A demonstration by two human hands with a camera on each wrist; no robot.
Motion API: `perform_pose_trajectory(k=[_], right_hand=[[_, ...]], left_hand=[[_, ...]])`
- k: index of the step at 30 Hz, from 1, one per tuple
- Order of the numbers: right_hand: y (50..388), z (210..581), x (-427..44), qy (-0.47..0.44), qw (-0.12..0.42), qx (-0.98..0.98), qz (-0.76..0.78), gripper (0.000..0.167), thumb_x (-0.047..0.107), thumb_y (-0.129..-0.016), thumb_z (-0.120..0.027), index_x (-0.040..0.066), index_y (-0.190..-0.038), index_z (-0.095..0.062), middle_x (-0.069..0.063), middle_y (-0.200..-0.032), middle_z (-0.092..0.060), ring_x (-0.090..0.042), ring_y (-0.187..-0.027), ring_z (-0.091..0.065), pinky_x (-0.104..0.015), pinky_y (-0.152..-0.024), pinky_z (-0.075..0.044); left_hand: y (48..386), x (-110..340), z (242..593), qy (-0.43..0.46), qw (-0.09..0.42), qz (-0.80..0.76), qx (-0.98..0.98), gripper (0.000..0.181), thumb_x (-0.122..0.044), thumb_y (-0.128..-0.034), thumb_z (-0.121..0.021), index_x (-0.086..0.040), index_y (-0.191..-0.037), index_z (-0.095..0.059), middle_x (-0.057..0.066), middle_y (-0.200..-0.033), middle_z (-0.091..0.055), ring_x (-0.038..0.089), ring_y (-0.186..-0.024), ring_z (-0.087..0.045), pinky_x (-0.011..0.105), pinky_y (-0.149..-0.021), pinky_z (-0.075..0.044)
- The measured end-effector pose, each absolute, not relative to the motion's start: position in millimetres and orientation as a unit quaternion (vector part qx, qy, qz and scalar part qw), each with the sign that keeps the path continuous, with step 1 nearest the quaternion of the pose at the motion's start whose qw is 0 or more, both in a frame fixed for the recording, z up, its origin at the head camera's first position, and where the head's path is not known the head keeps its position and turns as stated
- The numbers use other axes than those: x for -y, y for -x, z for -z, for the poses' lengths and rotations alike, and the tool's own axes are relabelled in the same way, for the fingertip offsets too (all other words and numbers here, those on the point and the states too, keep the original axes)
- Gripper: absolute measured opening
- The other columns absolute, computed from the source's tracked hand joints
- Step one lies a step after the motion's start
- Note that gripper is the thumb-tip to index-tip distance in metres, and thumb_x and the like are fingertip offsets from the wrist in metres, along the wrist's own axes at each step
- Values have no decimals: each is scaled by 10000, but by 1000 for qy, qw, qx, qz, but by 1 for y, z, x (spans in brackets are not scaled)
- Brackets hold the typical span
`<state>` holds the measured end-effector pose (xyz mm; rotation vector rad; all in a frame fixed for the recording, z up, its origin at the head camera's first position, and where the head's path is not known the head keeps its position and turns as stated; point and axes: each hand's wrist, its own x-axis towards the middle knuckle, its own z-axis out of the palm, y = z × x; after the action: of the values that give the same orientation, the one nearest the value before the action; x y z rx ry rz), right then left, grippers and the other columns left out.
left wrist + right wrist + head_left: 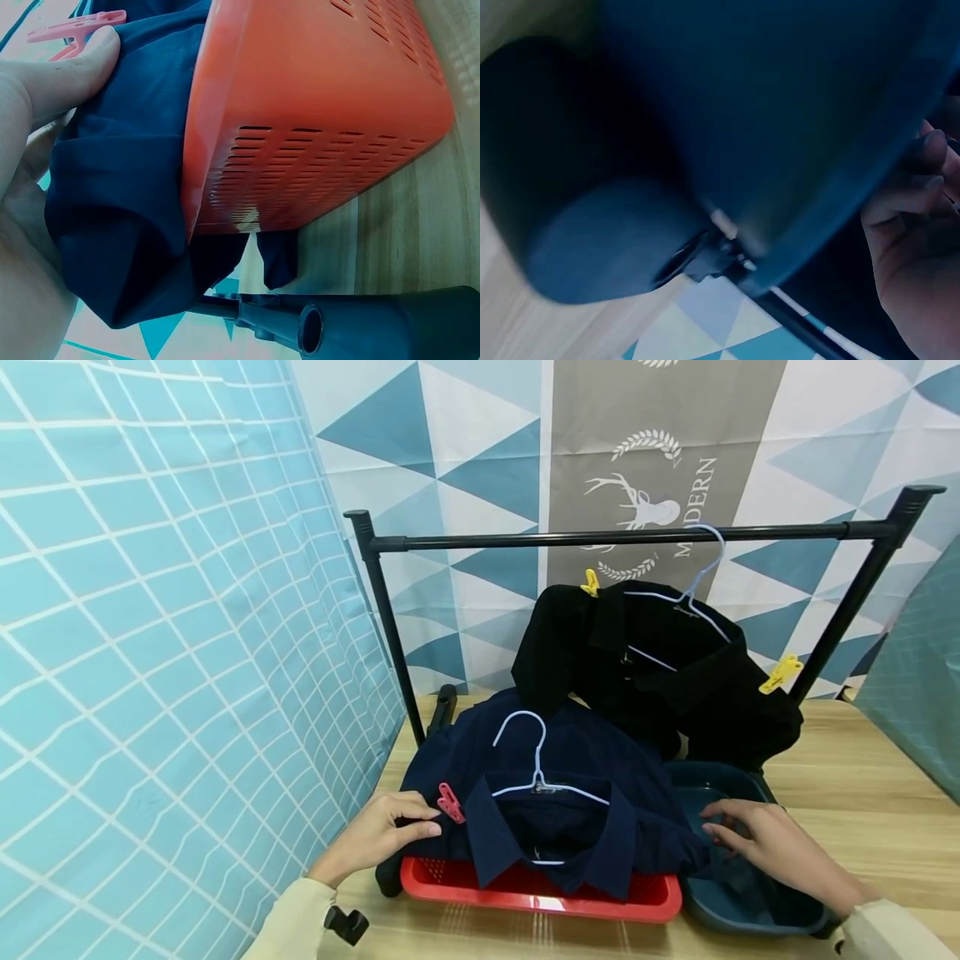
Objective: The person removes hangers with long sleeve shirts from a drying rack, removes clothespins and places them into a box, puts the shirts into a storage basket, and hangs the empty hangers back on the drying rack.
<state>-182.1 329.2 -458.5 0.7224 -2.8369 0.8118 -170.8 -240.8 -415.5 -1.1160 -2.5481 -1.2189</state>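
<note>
A navy collared shirt [465, 760] lies over a red basket [540, 906], with a light-blue hanger [538, 760] inside its collar and the hook upward. On its left shoulder sits a pink clothespin [450, 803]. My left hand [386, 831] pinches the shirt's edge just beside this clothespin; in the left wrist view the thumb [97, 64] lies on the cloth and the other fingers are partly hidden behind it. Over the dark blue basin [780, 914] hovers my right hand [765, 839], its fingers loosely bent, with nothing visible between them.
A black rack [510, 539] stands behind. From its bar hangs a black shirt [555, 643] on another light-blue hanger [705, 572], with yellow clothespins [782, 674] at both shoulders. The wooden table [862, 760] carries the basket and basin; a blue checked wall [187, 610] rises at left.
</note>
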Motion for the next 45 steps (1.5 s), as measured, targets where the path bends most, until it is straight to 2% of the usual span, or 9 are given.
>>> perform_pose_trajectory(k=[3,8,15,24,37,45], right_hand=[[180,453,-320,-226,70,930,-282,76,178,-1010,-686,132,-1053,-729,110,-755,-620,-20,-593,-609,-237,-553,-522],[175,444,-304,-217,120,925,-287,34,193,-1002,-699,194,-1013,-731,158,-704,-552,-6,-533,-536,-231,-490,-489],[171,431,-286,-239,180,907,-296,85,142,-974,-729,219,-1010,-736,154,-631,-496,17,-475,-459,-195,-422,-430],[170,420,-269,-283,242,881,-294,244,44,-902,-786,266,-990,-739,224,-673,-478,30,-538,-410,-134,-494,-329],[165,402,-241,-320,247,856,-323,281,11,-880,-796,259,-1004,-750,216,-707,-491,19,-584,-417,-143,-527,-330],[166,390,-223,-338,239,847,-333,309,31,-900,-787,309,-1021,-727,207,-756,-530,12,-603,-445,-154,-533,-359]], left_hand=[[172,241,416,368,53,401,837,173,-188,-958,-746,-128,-1104,-817,-112,-828,-671,41,-688,-556,232,-590,-468],[173,241,418,374,58,403,833,164,-168,-949,-754,-136,-1096,-820,-114,-836,-681,37,-685,-563,234,-589,-479],[173,240,419,379,64,408,829,165,-150,-944,-757,-134,-1096,-820,-112,-852,-694,39,-693,-575,239,-590,-489],[173,241,417,379,57,404,831,164,-171,-956,-747,-127,-1096,-819,-108,-843,-686,37,-692,-566,235,-590,-484],[171,240,416,373,53,404,834,168,-186,-961,-743,-129,-1101,-818,-106,-851,-688,42,-701,-573,237,-599,-488],[172,240,418,379,62,402,831,161,-167,-956,-748,-132,-1096,-819,-111,-844,-689,35,-687,-573,235,-592,-489]])
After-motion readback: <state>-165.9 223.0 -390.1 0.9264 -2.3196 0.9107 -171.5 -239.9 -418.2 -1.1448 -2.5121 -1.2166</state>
